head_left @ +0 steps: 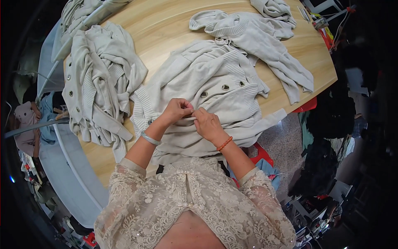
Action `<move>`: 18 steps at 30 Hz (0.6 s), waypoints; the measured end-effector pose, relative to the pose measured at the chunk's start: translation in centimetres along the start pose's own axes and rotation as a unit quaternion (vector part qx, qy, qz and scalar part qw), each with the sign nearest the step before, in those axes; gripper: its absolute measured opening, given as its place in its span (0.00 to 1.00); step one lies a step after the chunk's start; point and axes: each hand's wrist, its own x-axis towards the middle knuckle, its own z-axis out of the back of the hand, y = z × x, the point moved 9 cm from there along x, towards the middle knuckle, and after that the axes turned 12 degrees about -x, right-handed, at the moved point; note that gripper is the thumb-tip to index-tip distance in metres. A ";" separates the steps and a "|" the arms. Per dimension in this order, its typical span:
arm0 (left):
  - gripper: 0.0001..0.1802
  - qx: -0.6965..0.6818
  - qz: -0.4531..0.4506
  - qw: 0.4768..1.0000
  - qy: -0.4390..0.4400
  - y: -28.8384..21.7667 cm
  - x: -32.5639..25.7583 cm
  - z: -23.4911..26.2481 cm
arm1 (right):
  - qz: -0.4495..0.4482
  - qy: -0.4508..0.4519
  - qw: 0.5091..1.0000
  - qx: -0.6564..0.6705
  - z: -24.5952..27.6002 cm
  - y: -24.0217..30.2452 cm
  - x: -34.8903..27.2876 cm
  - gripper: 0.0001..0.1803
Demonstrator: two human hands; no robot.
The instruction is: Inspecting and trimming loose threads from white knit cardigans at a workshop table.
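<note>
A cream knitted cardigan (186, 74) with ribbed edges and dark round buttons (225, 87) lies spread and rumpled on the table in front of me. My left hand (176, 112), with a pale bangle on its wrist, is closed in a pinch on the cardigan's front. Close beside it, my right hand (209, 125), wearing an orange bead bracelet, pinches a fold of the same knit. The fingertips of both hands nearly meet. Whether a button sits between them is hidden by the fingers.
Another buttoned cream cardigan (99, 79) lies heaped at the left of the wooden table (153, 25). More cream knitwear (257, 37) lies at the back right. A pale blue cloth-lined frame (74, 166) borders the table's left side. A red stool (262, 154) stands below the right edge.
</note>
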 end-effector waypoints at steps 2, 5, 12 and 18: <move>0.06 -0.096 0.092 0.991 -0.001 0.6 -0.6 -0.2 | -0.008 0.009 1.000 0.008 -0.1 -0.2 0.0 0.11; 0.07 -0.127 0.096 0.987 0.002 -0.4 -1.3 -0.5 | -0.032 -0.021 0.997 0.060 0.4 -0.6 -0.3 0.16; 0.15 -0.147 0.027 0.984 0.097 -1.1 -2.6 -1.0 | -0.011 -0.014 1.000 0.024 0.5 -0.5 -0.2 0.19; 0.14 0.072 -0.111 0.991 0.006 -3.9 -4.6 -1.1 | 0.014 0.024 0.998 0.058 -0.2 -0.9 0.5 0.13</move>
